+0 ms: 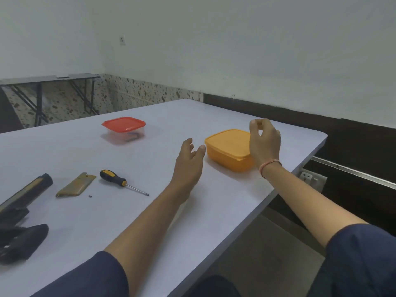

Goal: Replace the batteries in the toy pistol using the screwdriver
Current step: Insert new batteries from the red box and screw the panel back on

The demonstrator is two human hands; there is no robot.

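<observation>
The black and gold toy pistol lies at the table's left edge, partly cut off. Its gold battery cover rests beside it, with a tiny screw close by. A screwdriver with a black and yellow handle lies to the right of the cover. My left hand hovers open, fingers spread, just left of the closed orange box. My right hand is above the box's right side, fingertips curled together; whether they pinch something small I cannot tell.
A clear box with a red lid stands further back on the grey table, something dark inside. The table's right edge runs diagonally near my right arm. A wall socket sits below that edge. A folding table stands far left.
</observation>
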